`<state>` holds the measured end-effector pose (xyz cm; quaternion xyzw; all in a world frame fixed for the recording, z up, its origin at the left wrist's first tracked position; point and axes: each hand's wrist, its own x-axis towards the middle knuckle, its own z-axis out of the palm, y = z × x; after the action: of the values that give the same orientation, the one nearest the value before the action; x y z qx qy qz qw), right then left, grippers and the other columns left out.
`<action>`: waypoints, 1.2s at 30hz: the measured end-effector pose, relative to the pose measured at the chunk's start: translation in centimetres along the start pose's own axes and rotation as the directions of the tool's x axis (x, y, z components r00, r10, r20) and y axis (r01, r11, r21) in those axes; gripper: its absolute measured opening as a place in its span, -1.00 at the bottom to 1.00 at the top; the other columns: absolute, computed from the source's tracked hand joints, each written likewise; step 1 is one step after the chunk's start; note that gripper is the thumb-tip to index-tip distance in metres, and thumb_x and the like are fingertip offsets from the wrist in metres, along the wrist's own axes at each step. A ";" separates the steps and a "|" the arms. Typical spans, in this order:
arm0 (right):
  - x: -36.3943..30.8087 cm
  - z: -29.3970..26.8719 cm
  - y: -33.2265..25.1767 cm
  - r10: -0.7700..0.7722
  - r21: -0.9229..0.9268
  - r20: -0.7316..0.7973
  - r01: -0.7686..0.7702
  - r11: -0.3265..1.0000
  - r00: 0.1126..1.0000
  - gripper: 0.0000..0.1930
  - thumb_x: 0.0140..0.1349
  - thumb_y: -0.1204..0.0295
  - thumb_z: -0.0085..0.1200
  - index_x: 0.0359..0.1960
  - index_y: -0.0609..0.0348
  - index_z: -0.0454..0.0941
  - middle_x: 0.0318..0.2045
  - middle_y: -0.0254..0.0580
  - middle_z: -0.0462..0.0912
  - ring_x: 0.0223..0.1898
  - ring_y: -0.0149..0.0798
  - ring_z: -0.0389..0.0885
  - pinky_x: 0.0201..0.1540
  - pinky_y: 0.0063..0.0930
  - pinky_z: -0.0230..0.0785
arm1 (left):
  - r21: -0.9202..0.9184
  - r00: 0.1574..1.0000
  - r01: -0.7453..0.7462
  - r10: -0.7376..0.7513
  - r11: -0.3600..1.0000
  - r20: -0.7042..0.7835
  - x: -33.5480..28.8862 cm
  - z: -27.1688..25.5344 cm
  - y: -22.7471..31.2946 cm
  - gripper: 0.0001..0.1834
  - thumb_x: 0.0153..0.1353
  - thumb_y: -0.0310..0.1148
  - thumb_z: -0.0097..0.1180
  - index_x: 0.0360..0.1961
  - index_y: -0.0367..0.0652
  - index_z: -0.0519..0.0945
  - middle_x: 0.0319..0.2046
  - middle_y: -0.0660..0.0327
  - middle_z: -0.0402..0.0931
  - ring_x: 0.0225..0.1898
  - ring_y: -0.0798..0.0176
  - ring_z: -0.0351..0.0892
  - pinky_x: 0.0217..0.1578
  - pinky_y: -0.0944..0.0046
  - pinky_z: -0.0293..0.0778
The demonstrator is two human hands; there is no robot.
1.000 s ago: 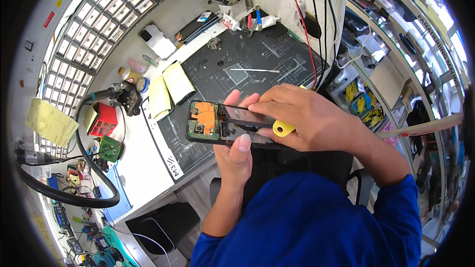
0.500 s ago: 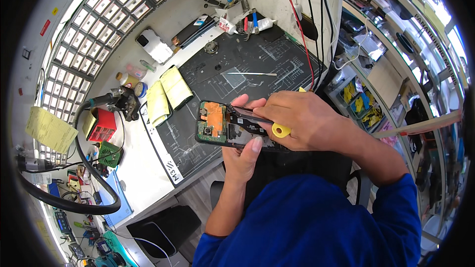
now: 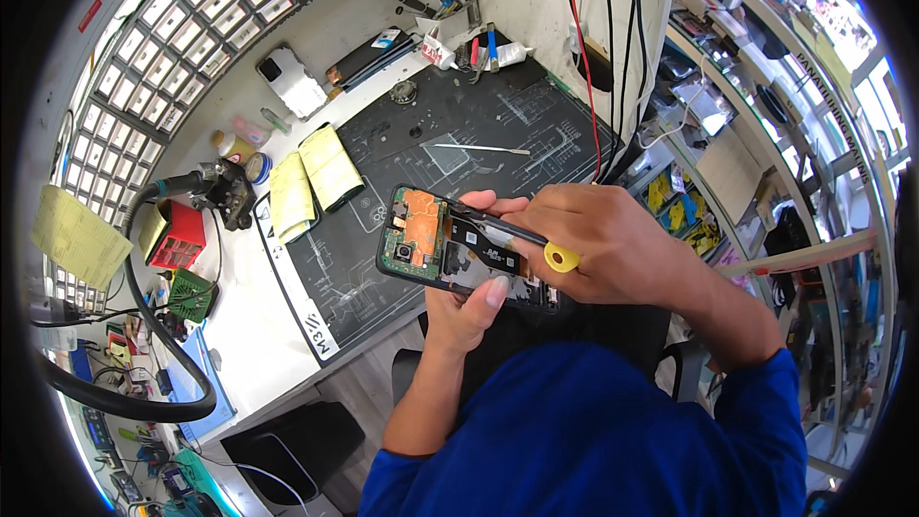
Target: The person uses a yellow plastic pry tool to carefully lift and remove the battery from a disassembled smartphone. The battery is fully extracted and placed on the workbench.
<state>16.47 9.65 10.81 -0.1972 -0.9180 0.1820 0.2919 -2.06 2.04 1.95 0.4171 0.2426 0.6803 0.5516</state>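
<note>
My left hand [image 3: 466, 318] holds an opened phone [image 3: 385, 258] over the near edge of the work mat, thumb on its near side and fingertips showing past its far side. Inside the phone, a green circuit board with an orange sheet [image 3: 421, 222] fills the left end. A black flat part with small white print [image 3: 490, 251] lies beside it, over a greyish, scuffed bay. My right hand [image 3: 598, 235] is closed above the phone's right half, round a slim dark tool with a round yellow end [image 3: 562, 258]. My palm and fingers partly hide the tool and that end of the phone.
A dark printed mat [image 3: 383, 134] covers the bench, with a thin metal pick [image 3: 479, 147] on it. Yellow folded cloths [image 3: 330, 168] lie to the left. A thick black hose [image 3: 134, 412] loops at far left. Red and black cables [image 3: 586, 67] hang beside the shelves [image 3: 756, 124].
The yellow end has shifted slightly right with my right hand, and more of the phone's right end shows. The view has moved a little; my left hand keeps its hold.
</note>
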 end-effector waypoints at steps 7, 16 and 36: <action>-0.2 -1.5 -1.2 0.084 0.054 0.053 -0.087 0.995 0.995 -0.69 0.28 0.50 0.38 0.01 0.42 0.70 -0.27 0.06 0.73 -0.32 0.11 0.75 -0.27 -0.14 0.59 | -0.026 0.998 0.013 -0.011 1.000 0.056 0.1 -0.1 0.0 -0.04 0.21 -0.19 0.46 0.52 -0.32 0.25 0.36 -0.22 0.47 0.31 0.02 0.61 0.32 0.00 0.55; -0.8 -2.8 -2.1 0.173 0.075 0.025 -0.174 0.982 0.985 -0.70 0.40 0.44 0.27 0.06 0.41 0.70 -0.33 0.05 0.67 -0.31 0.16 0.72 -0.24 -0.08 0.58 | -0.012 0.991 0.131 -0.132 0.991 -0.031 0.2 0.7 -0.3 0.08 0.04 0.05 0.56 0.47 -0.28 0.33 0.36 -0.23 0.50 0.32 -0.09 0.63 0.35 -0.09 0.57; -1.7 -3.3 -2.2 0.492 0.316 0.114 -0.501 0.805 0.863 -0.54 0.53 0.27 0.27 -0.50 0.32 0.44 -0.65 -0.18 0.36 -0.57 -0.40 0.24 -0.48 -0.23 0.20 | -0.274 0.960 0.279 -0.274 0.920 0.059 -1.3 -2.1 -1.9 -0.06 0.05 0.00 0.53 0.36 -0.32 0.46 0.16 0.05 0.65 0.16 0.07 0.74 0.21 0.03 0.66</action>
<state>19.18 7.74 13.56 -0.3754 -0.7934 0.4081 0.2512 -2.76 1.59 -1.05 0.3032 0.1950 0.6189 0.6979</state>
